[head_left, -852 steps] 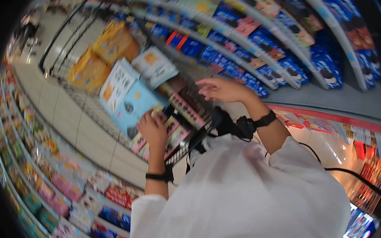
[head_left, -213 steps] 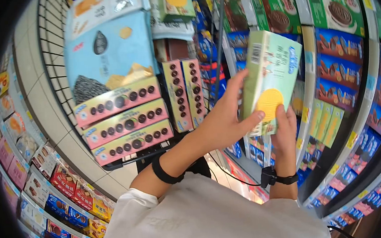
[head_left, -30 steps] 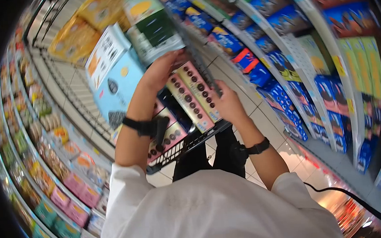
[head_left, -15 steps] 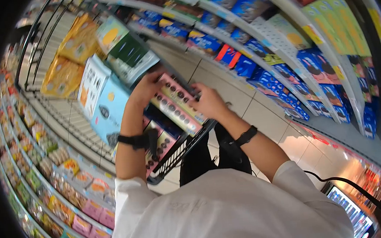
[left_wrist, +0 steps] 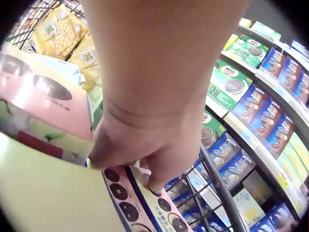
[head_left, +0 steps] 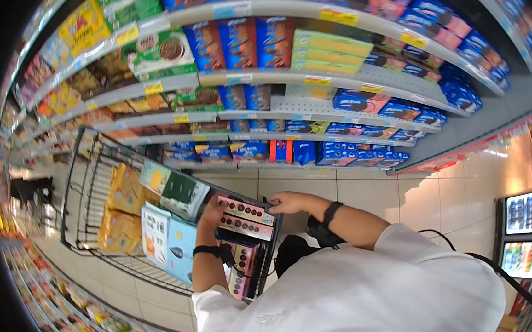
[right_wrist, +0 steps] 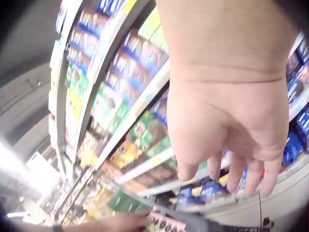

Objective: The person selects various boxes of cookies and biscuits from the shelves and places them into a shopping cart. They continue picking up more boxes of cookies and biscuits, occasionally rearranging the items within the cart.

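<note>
Two pink cookie boxes [head_left: 249,227] lie side by side at the near end of a shopping cart [head_left: 86,245]. My left hand [head_left: 210,215] grips the far end of these boxes, its fingers bent down over them. In the left wrist view the left hand [left_wrist: 149,130] has fingertips on the box tops [left_wrist: 128,205]. My right hand [head_left: 289,202] is at the cart's near right corner, just off the box ends. The right wrist view shows the right hand [right_wrist: 227,130] with loose, slightly spread fingers and nothing in them. More pink boxes [head_left: 242,272] stand beside the pair.
Further along the cart are a light-blue bag [head_left: 181,243], a green box with a yellow biscuit picture [head_left: 153,176] and yellow bags [head_left: 123,194]. Shelves of boxed biscuits [head_left: 237,48] curve along the far side. Tiled floor [head_left: 370,195] lies between.
The green box, in both hands about seven seconds ago, is in the cart. The head view has swung toward the shelves. My right hand has drawn off the pink boxes; the left stays on them.
</note>
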`<state>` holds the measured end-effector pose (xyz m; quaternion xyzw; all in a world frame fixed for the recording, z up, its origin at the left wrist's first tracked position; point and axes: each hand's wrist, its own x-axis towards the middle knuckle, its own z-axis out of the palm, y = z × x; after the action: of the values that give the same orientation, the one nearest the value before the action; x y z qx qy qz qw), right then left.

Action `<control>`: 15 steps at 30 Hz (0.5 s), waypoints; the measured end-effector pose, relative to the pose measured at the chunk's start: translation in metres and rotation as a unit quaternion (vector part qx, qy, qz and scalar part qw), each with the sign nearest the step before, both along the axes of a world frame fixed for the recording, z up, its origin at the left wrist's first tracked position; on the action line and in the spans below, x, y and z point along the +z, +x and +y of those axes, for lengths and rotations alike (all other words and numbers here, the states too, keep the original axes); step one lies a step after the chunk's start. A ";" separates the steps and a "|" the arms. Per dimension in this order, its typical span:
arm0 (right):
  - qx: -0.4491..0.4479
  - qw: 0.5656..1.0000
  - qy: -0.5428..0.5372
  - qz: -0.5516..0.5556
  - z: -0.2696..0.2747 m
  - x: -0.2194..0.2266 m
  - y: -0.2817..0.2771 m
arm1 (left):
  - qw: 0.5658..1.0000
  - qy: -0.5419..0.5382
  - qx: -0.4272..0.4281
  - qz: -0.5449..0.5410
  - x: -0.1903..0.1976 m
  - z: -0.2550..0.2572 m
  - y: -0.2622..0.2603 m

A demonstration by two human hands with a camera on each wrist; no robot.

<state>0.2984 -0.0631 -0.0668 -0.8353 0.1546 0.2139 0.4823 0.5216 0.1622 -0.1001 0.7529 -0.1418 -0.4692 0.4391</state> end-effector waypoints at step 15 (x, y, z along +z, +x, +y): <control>-0.618 0.743 0.254 -0.047 -0.194 0.135 -0.183 | 0.966 0.032 -0.058 -0.249 0.076 -0.046 -0.109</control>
<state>0.1153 -0.2573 0.0680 -0.4129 0.5538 -0.1392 0.7096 0.4129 0.1167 -0.0237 0.8499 -0.2754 -0.2960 0.3379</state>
